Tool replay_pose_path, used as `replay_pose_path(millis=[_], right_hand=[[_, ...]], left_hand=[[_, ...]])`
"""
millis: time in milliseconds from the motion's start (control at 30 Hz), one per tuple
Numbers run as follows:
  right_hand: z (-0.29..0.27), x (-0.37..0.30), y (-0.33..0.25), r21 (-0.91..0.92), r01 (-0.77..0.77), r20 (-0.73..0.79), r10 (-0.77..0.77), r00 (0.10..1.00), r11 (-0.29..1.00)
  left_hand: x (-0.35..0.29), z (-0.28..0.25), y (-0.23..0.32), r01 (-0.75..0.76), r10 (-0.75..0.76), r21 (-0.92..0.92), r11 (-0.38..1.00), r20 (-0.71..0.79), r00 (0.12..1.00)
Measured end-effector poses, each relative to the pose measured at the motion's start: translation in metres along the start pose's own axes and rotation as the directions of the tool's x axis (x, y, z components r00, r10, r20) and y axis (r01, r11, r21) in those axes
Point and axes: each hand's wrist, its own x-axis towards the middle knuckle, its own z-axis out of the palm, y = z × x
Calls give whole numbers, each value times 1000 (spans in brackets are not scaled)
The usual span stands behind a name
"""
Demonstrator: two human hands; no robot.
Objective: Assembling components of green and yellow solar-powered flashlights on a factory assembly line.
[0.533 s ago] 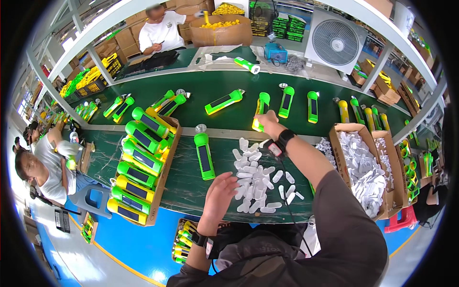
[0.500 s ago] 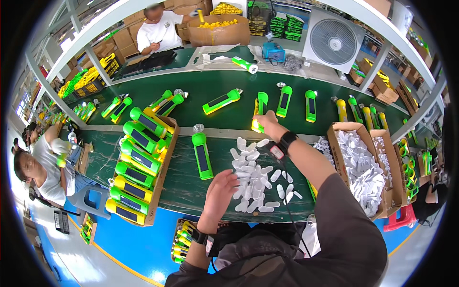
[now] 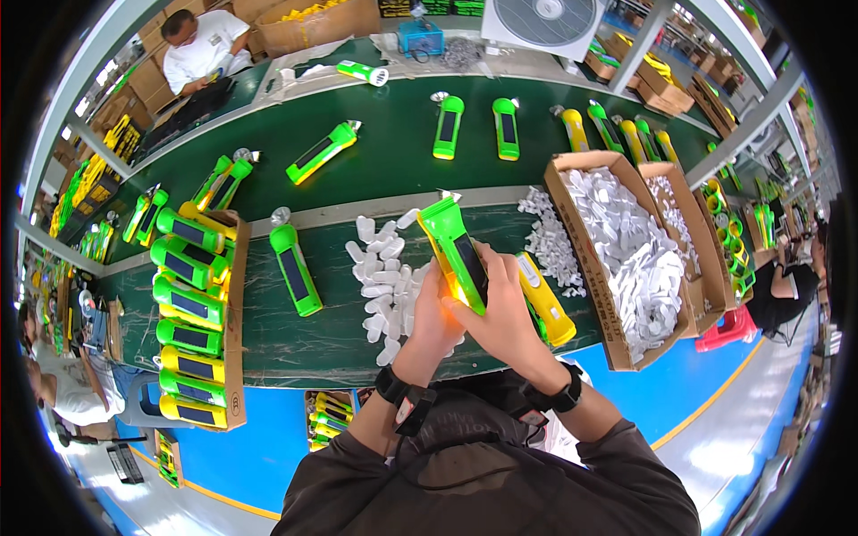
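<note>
Green-and-yellow flashlight (image 3: 460,255) is above the bench in both hands, head end up and away from the person, dark panel facing right. Left hand (image 3: 433,313) grips it from the left, fingers wrapped around the lower body, orange glow showing there; right hand (image 3: 500,308) closes on the right side, thumb near the bottom end. Workbench (image 3: 268,357) is dark green, scuffed. On it: loose pile of white oblong pieces (image 3: 380,277) just left of the hands, yellow flashlight (image 3: 547,308) just right, heap of small white parts (image 3: 554,241) beyond that, lone green flashlight (image 3: 293,272) farther left. Green belt (image 3: 402,125) runs behind with more flashlights spread along it. Past it: blue device (image 3: 420,38), fan unit (image 3: 541,16), co-worker in white (image 3: 204,52). Floor (image 3: 268,447) is blue by the bench. Containers: left carton (image 3: 234,335) stacked with flashlights, right carton (image 3: 581,255) full of white oblong pieces, narrower carton (image 3: 712,290) beside it with small white parts. Vs. half a second ago: right hand was out at the belt on a flashlight, left hand loose by the pile; now both are together on one over the bench. Camera view has shifted too.
</note>
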Motion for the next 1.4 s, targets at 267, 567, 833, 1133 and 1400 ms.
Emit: replay_pose_path(millis=[267, 567, 833, 1133, 1400], right_hand=[[-28, -9, 3, 47, 21, -20, -20, 1000, 999], [-17, -4, 15, 393, -128, 31, 126, 992, 911], [-4, -11, 17, 653, -225, 98, 214, 972, 723], [-11, -19, 13, 638, -232, 77, 239, 968, 735], [6, -21, 21, 664, -163, -11, 228, 974, 730]], left_hand=[[-4, 12, -7, -29, 27, 9, 1000, 106, 994], [-12, 10, 8, -73, 72, 17, 997, 36, 997], [-18, 3, 10, -131, 131, 100, 986, 11, 991], [-16, 2, 9, -133, 129, 98, 986, 45, 991], [-10, -3, 5, -137, 138, 67, 988, -8, 990]])
